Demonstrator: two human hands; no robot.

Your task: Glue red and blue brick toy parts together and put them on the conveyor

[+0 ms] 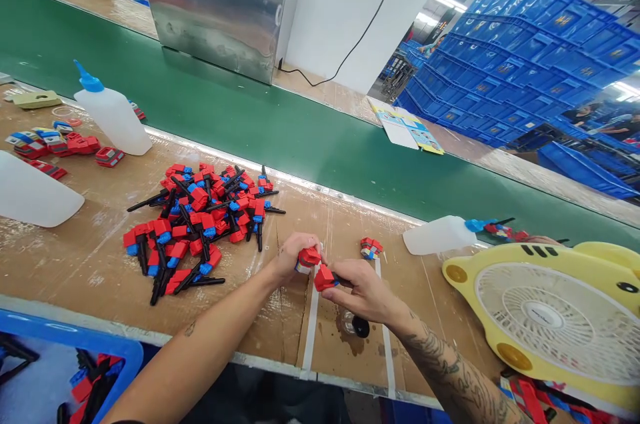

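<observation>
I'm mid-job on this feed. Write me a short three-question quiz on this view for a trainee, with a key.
1. True or false: the right hand is empty.
2. The fan has an outer frame that is: (a) green, (b) yellow, (c) black.
3. Fill in: the pile of red, blue and black toy parts lies to the ____ of the left hand.

Key:
1. False; it holds a red toy part.
2. b
3. left
</observation>
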